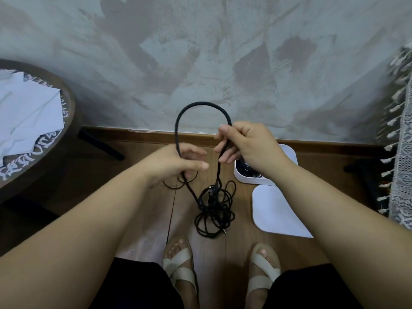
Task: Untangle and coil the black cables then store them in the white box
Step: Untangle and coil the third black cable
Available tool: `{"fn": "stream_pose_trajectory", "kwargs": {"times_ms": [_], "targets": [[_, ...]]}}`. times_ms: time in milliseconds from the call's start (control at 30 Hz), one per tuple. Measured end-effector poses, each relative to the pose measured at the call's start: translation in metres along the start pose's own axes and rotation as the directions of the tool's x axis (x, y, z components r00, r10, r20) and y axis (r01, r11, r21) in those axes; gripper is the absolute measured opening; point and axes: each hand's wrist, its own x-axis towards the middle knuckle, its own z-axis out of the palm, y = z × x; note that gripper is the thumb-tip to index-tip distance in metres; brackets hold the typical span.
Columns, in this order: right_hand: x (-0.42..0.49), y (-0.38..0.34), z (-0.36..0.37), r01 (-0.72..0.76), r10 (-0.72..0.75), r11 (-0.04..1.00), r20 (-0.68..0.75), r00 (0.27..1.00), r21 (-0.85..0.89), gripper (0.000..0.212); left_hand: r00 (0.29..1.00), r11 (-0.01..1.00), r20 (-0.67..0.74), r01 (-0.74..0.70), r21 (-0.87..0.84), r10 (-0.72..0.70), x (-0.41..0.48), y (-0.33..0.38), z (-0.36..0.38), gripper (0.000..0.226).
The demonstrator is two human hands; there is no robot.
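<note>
A black cable (201, 105) arches in a loop between my two hands above the floor. My left hand (178, 163) holds one side of the loop with its fingers curled round it. My right hand (245, 143) pinches the other side between thumb and fingers. Below them the cable runs down into a tangled black bundle (214, 210) lying on the wooden floor. A white box (287, 152) stands on the floor under my right wrist, with dark coiled cable showing inside it. Its white lid (278, 210) lies flat on the floor nearer to me.
A round dark table (66, 103) with white papers stands at the left. A lace-fringed cloth (401, 152) hangs at the right edge. A grey wall and wooden skirting run behind. My sandalled feet (178, 264) rest on the floor just before the bundle.
</note>
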Motion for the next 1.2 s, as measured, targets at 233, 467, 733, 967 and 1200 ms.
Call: {"fn": "stream_pose_trajectory", "kwargs": {"times_ms": [233, 467, 733, 967, 1200], "targets": [[0.007, 0.012, -0.012, -0.119, 0.13, 0.956, -0.024, 0.991, 0.269, 0.02, 0.993, 0.99, -0.065, -0.108, -0.093, 0.102, 0.017, 0.002, 0.042, 0.015], [0.0, 0.068, -0.009, -0.212, 0.425, 0.819, 0.316, 0.848, -0.533, 0.017, 0.986, 0.872, -0.099, -0.166, -0.461, 0.136, 0.01, 0.019, 0.038, 0.02], [0.007, 0.026, -0.004, -0.071, 0.072, 0.989, 0.0, 0.997, -0.131, 0.022, 0.964, 0.8, -0.237, -0.05, -0.598, -0.117, 0.015, 0.011, 0.014, 0.022], [0.013, 0.006, -0.003, -0.121, 0.147, 0.949, -0.07, 0.987, 0.291, 0.021, 0.985, 0.977, 0.057, 0.169, -0.129, -0.163, 0.018, -0.009, 0.046, 0.022], [0.01, 0.037, -0.019, -0.349, 0.349, 0.933, 0.016, 0.937, 0.085, 0.032, 0.993, 0.928, -0.097, 0.028, -0.371, -0.069, 0.02, 0.003, 0.049, 0.017]]}}
